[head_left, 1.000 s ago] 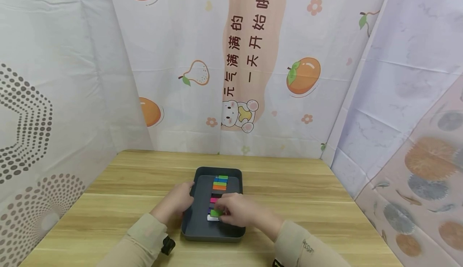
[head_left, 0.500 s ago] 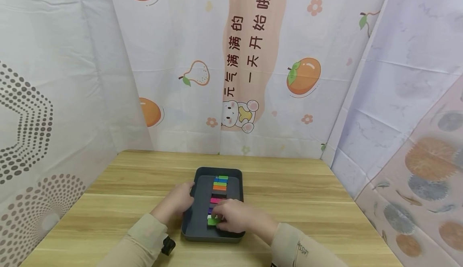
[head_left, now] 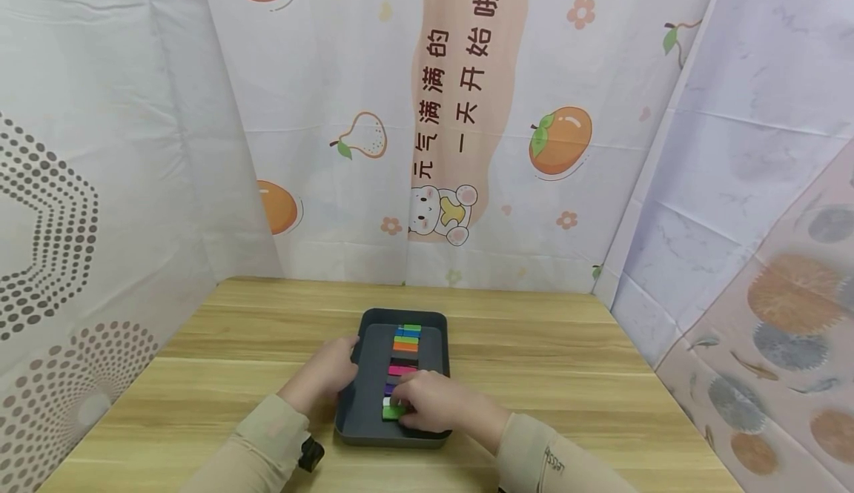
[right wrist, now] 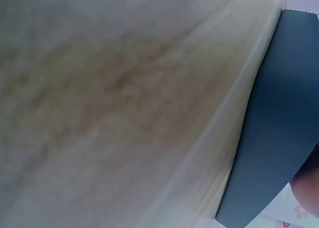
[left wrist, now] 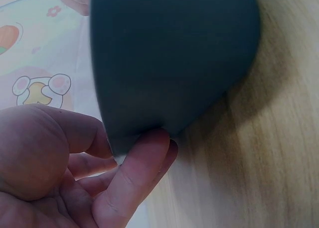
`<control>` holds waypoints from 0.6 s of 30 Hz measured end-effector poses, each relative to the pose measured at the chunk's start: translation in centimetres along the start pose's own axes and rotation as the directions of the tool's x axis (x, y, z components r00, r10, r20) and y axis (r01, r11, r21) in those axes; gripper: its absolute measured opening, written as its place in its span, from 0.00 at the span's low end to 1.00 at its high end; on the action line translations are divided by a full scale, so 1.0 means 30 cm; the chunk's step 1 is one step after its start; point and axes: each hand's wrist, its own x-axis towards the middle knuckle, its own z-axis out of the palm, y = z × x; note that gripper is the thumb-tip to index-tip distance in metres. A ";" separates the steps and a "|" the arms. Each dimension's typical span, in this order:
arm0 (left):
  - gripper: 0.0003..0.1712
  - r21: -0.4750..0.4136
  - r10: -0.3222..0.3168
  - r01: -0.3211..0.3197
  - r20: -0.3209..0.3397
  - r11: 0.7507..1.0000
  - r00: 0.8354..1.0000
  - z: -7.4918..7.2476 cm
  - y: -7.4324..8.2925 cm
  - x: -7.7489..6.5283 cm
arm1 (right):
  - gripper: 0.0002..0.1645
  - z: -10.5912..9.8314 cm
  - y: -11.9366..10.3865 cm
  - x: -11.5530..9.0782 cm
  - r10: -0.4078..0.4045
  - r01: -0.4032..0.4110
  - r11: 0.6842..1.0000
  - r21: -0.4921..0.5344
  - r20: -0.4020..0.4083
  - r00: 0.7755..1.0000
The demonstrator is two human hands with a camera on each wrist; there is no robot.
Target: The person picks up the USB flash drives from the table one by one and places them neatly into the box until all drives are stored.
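A dark grey rectangular tray point(head_left: 363, 404) lies on the table in the head view. My left hand point(head_left: 328, 368) grips its left rim; in the left wrist view the thumb and fingers pinch the tray wall. Inside the tray my right hand point(head_left: 430, 402) pinches the right end of a small green block point(head_left: 391, 413). That block lies beside a white block point(head_left: 387, 402), on its near side. Farther up the column are a purple block point(head_left: 389, 389) and a pink block point(head_left: 402, 370). The right fingertips partly cover the green and white blocks.
An orange block point(head_left: 405, 346) and several blue and green ones sit toward the tray's far end, with gaps in the column. Around the tray is a wooden table point(head_left: 534, 359). A printed curtain point(head_left: 373, 204) hangs behind it, and cloths hang at both sides.
My right hand has brought the green block nearer to me and down, from over the white block to its near side. The left hand and tray have stayed put.
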 end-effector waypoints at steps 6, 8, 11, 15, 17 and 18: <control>0.34 -0.004 0.013 -0.013 -0.003 1.000 1.000 0.000 0.000 0.003 | 0.11 -0.004 -0.002 -0.001 0.011 -0.011 1.000 0.006 0.000 1.000; 0.34 -0.006 0.014 -0.014 0.002 1.000 1.000 -0.002 -0.001 0.004 | 0.11 -0.006 -0.002 -0.003 0.010 -0.010 1.000 0.009 -0.001 1.000; 0.35 -0.011 0.012 -0.012 0.011 1.000 1.000 -0.010 -0.005 0.003 | 0.10 -0.015 -0.002 -0.006 0.005 -0.004 1.000 0.017 -0.023 1.000; 0.36 -0.060 -0.001 0.002 0.024 0.998 1.000 -0.028 -0.010 0.000 | 0.10 -0.049 0.004 -0.018 -0.006 0.009 0.999 0.039 -0.100 0.995; 0.36 -0.069 0.006 -0.005 0.016 0.998 1.000 -0.042 -0.010 -0.001 | 0.11 -0.077 0.011 -0.027 -0.009 0.016 0.999 0.049 -0.145 0.989; 0.36 -0.061 0.022 -0.022 0.003 0.998 1.000 -0.052 -0.009 0.000 | 0.11 -0.092 0.015 -0.033 -0.007 0.016 0.999 0.051 -0.165 0.986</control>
